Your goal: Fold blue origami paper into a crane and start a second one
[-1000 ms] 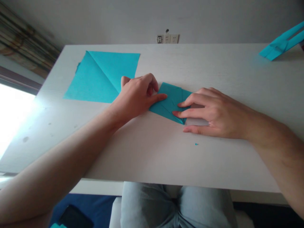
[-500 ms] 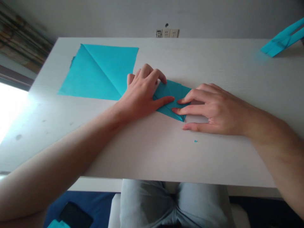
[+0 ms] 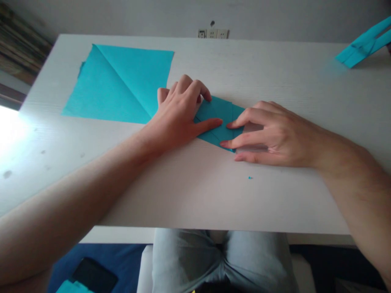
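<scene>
Two hands rest on one small folded paper, which lies on the table near its middle, just in front of the person. The left hand covers the left part of it: the thumb is stretched flat over the paper and the other fingers are curled at the far edge. I cannot tell if they pinch a flap there or only press. The right hand is spread and flat, and its fingertips press down the right corner.

I judge the folding to be well advanced but not finished. The small paper shows several layers and creases, and both hands flatten it. The large sheet, touching the left hand's far side, has only one diagonal crease and lies open.

The count of turquoise paper on the table is this: one small folded piece under the hands, one large open sheet, one long folded piece far away at the right corner, and one tiny scrap near the right hand. On the wall behind is one row of sockets.
</scene>
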`<state>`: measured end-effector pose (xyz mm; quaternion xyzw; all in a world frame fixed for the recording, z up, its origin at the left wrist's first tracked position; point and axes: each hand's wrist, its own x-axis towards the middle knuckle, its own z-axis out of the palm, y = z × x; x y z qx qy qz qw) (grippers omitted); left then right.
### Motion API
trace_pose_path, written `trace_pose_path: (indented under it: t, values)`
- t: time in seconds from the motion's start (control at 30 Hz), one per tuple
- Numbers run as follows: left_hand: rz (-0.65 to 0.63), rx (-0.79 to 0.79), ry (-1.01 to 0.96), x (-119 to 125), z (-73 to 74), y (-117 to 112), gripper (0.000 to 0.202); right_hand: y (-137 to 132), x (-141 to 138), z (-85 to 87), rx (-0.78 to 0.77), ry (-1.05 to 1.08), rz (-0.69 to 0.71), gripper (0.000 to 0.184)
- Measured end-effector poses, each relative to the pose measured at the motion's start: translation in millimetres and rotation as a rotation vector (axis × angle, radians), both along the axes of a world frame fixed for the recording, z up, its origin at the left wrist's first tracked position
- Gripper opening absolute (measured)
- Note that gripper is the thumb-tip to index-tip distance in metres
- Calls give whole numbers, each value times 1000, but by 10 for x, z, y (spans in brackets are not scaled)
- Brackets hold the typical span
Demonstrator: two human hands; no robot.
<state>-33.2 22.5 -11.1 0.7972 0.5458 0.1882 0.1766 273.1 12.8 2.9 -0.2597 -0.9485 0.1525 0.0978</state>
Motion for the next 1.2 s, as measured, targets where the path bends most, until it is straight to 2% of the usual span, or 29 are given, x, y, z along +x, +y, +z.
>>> trace_pose_path:
  t: [0.23,0.4,0.57,0.67,0.8,0.9,1.07,1.2]
  values:
    - [16,-36,13,29,39,-13,38,67,85,70,-99,34,56,25]
    - [21,-34,26,24,35,-28,38,82,131,38,-87,114,122,22]
    - [-41,1,-13,-24,23,-14,38,113,115,-45,-196,311,87,13]
    - [-102,8,-36,-47,21,-7,37,154,72,-72,-234,390,83,20]
    - [-104,5,-40,-54,11,-12,37,158,36,-80,-172,355,46,24]
    - [-104,0,-29,-49,16,-19,40,139,40,-76,-198,317,22,21]
    - [-77,-15,-9,-35,56,-27,24,128,48,-81,-225,319,0,16]
    - [-56,-33,-20,-14,64,-19,11,131,50,-87,-185,298,32,16]
